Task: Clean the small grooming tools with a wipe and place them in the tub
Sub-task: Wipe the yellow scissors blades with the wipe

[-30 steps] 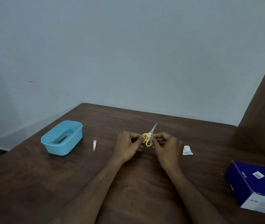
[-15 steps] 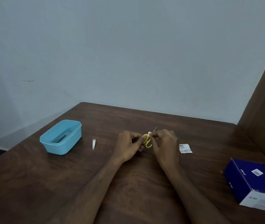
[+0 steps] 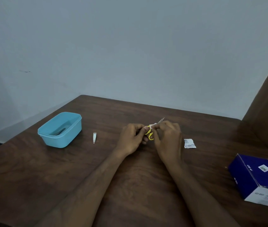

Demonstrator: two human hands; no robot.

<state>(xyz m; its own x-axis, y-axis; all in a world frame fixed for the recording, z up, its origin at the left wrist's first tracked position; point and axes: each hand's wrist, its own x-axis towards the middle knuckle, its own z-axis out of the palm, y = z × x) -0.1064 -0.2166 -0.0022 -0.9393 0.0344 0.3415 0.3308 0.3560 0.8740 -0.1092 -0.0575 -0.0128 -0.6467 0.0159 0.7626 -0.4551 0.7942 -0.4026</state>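
Flanking both hands (image 3: 151,138): nail clipper (image 3: 94,137), sachet (image 3: 189,143), tub (image 3: 61,129).

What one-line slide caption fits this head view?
Left hand holds small yellow-handled scissors while right hand wipes their blades; light-blue plastic tub waits.

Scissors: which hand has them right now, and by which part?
The left hand holds the small yellow-handled scissors by the handle loops; the right hand pinches a white wipe around the blades.

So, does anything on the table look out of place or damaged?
Nothing is damaged. Only the torn white sachet lies loose right of the hands, and the nail clipper waits outside the blue tub.
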